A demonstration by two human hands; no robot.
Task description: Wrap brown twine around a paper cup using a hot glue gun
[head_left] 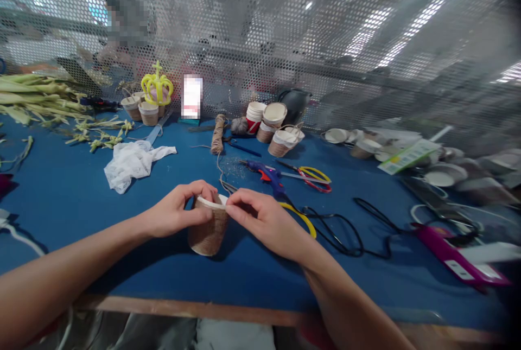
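Just above the near part of the blue table, a brown burlap-wrapped paper cup [208, 230] with a white rim is tilted slightly. My left hand [183, 206] grips it at the rim, thumb outside and fingers reaching inside. My right hand [260, 217] pinches at the right side of the rim, its thumb and forefinger pressed together; a thin twine seems to lead there from the twine bundle [218, 134] behind. Whether the right fingertips hold the twine or only the rim is hidden. A blue glue gun [264, 173] lies beyond my right hand.
Scissors with yellow and red handles [315, 176] lie behind the glue gun. A black cord runs right to a magenta power strip [456, 255]. Wrapped cups [281, 142] stand at the back, near a perforated metal screen [252, 24]. Crumpled white plastic [130, 164] lies left.
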